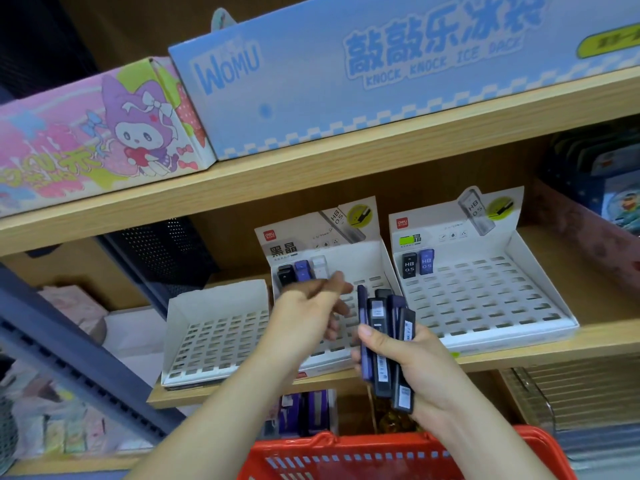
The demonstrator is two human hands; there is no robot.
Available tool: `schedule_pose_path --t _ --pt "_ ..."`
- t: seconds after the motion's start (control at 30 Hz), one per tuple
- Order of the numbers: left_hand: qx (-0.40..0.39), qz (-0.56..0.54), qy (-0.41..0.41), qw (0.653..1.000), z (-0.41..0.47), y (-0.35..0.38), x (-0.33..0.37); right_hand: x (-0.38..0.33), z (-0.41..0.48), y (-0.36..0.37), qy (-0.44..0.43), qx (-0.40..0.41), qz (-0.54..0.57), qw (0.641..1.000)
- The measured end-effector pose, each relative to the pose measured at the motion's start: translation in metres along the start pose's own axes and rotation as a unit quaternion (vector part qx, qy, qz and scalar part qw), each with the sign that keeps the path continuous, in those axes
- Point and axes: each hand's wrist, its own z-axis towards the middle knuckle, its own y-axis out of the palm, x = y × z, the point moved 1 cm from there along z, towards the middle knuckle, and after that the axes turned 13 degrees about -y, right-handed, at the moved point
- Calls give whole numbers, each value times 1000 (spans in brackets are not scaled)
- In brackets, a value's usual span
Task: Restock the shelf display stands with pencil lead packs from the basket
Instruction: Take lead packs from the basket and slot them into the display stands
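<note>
Left stand (214, 336) at 8 o'clock, right edge behind my forearm. Left hand (308, 306) blurred, fingers loose and spread, nothing visibly held, over middle stand (360, 258). Best: draw one pack, seat it upright beside the white pack (318, 266). Right hand (415, 368) clutches the fanned lead packs (377, 320), dead centre. Basket (346, 445) at 6 o'clock, contents cut off.

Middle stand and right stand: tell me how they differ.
The middle stand holds three packs, black, purple and white; the right stand holds two, black and blue. The left hand hangs before the middle stand; the right stand shows unobstructed. Both are white slotted trays.
</note>
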Motion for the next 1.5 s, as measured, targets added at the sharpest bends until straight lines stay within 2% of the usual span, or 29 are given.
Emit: schedule_pose_path --t 0.07,0.2,0.3,0.43,0.57,0.67,0.83,1.0,1.1,1.2,1.33,1.43,1.5 --pt "-36 -14 2 999 -11 5 -5 0 -1 2 -20 -10 -44 999" --pt "-39 -39 9 998 -17 3 -12 0 -3 1 -61 -18 -137 988" --pt "-36 -48 -4 998 -18 4 -18 2 -3 0 -77 -27 -164 983" --pt "-5 -78 5 997 -18 1 -20 0 -3 -1 -19 -26 -83 996" --pt "38 -165 16 985 -19 -6 -16 -3 -5 -9 50 -34 -15 998" --pt "31 -187 32 981 -24 -11 -17 -2 -3 -10 28 -16 52 998" --pt "1 -125 23 992 -36 -7 -29 1 3 -3 -15 49 150 987" --pt "-26 -91 40 995 -45 7 -36 2 -2 5 -10 55 117 992" --pt "-65 -89 54 992 -50 4 -35 -1 -5 3 13 35 124 992" --pt "-72 -73 70 992 -48 0 -30 -3 -11 6 35 -12 153 988" --pt "-114 -90 54 988 -41 -4 -23 3 -15 9 57 -68 175 981" --pt "-114 -115 67 985 -38 -11 -22 6 -15 6 68 -119 164 977" --pt "-91 -150 63 982 -35 -14 -22 5 -13 2 72 -120 133 981"
